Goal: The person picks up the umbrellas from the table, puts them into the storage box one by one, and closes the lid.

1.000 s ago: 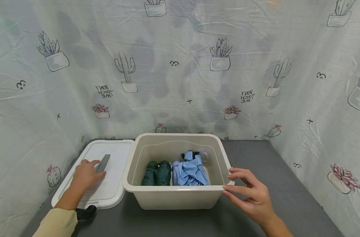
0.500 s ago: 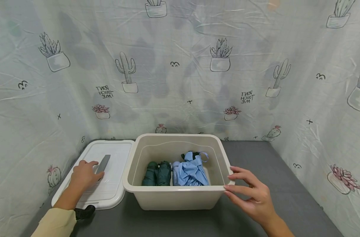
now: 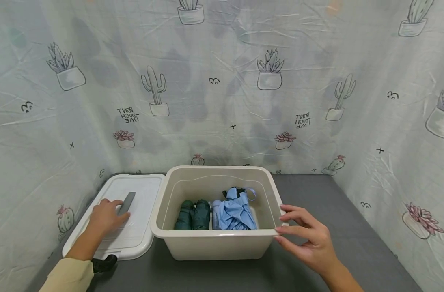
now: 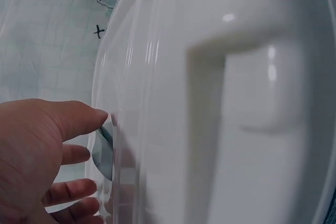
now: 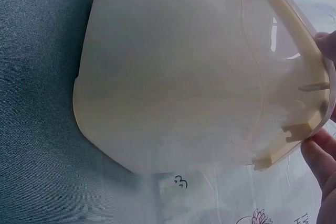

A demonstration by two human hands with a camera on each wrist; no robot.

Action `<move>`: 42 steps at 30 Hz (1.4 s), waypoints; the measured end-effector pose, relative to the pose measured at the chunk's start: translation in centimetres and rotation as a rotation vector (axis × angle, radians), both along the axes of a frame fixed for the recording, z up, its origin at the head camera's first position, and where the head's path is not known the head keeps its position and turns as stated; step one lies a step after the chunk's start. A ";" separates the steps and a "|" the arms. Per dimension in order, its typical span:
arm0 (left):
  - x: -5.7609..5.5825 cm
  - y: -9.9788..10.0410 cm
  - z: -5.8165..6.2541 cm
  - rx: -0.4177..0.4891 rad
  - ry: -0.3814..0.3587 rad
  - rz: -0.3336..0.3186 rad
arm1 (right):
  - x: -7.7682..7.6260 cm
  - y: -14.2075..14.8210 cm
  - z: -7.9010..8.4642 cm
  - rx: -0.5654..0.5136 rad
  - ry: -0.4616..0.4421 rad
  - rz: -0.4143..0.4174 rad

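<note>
A cream plastic storage bin [image 3: 216,246] stands uncovered in the middle of the table. My right hand [image 3: 309,241] grips the bin's near right corner, fingertips on the rim and thumb below at the front. On the left lies a white lid [image 3: 147,202] with a grey strip-like handle [image 3: 128,203]. My left hand [image 3: 104,218] reaches over the lid, its fingers spread, thumb and forefinger at the handle. In the left wrist view, the thumb [image 4: 86,118] meets the handle's edge while the other fingers stay loosely bent.
Inside the bin lie dark green rolled bundles [image 3: 201,215], a slim light blue roll [image 3: 216,215] and a crumpled light blue cloth [image 3: 236,213] with a loop. The grey tabletop [image 3: 302,190] reaches back to a hanging sheet [image 3: 222,101] printed with cacti.
Both hands keep nearly the same places; the left thumb and forefinger shift slightly at the handle. The bin and its contents stay put.
</note>
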State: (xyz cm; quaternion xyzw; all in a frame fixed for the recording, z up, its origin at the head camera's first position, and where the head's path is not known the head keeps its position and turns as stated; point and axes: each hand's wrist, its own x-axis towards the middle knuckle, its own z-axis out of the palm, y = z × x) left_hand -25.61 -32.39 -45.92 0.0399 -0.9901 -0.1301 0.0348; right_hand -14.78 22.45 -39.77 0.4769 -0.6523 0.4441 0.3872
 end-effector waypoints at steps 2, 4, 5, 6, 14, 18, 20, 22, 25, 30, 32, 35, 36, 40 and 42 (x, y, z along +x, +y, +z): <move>-0.1 0.0 -0.1 0.008 0.004 -0.018 | -0.1 -0.1 0.0 -0.004 -0.001 -0.001; -0.2 0.0 -0.2 0.025 0.004 -0.032 | -0.1 -0.1 -0.1 -0.008 -0.002 -0.003; -0.2 0.0 -0.2 0.036 0.002 -0.040 | -0.1 -0.1 -0.1 -0.009 -0.001 -0.004; -0.3 0.0 -0.1 0.048 0.001 -0.048 | -0.1 -0.1 -0.2 -0.010 -0.001 -0.005; -1.1 -0.3 -0.2 0.085 -0.014 -0.072 | -0.2 -0.1 -0.4 -0.010 -0.010 -0.019; -1.5 -0.5 -0.2 0.098 -0.029 -0.085 | -0.2 -0.1 -0.4 -0.015 -0.015 -0.014; -1.8 -0.6 -0.1 0.109 -0.042 -0.090 | -0.2 -0.1 -0.4 -0.017 -0.016 -0.009; -2.0 -0.7 0.0 0.115 -0.052 -0.100 | -0.1 -0.1 -0.4 -0.019 -0.014 -0.006; -2.3 -0.9 0.3 0.129 -0.072 -0.115 | -0.1 -0.1 -0.3 -0.022 -0.010 -0.004; -2.8 -1.2 0.5 0.146 -0.125 -0.102 | -0.1 0.0 -0.3 -0.017 -0.012 -0.009; -2.9 -1.3 0.5 0.154 -0.148 -0.084 | -0.1 0.0 -0.3 -0.012 -0.011 -0.010; -3.1 -1.3 0.6 0.170 -0.179 -0.064 | -0.1 0.0 -0.2 -0.008 -0.007 -0.008; -3.1 -1.3 0.7 0.175 -0.185 -0.060 | -0.1 0.0 -0.1 -0.007 -0.007 -0.007; -3.3 -1.4 0.8 0.184 -0.208 -0.067 | -0.1 0.0 -0.1 -0.011 -0.006 -0.005; -3.5 -1.7 0.8 0.190 -0.214 -0.082 | -0.1 -0.1 -0.1 -0.012 -0.008 -0.004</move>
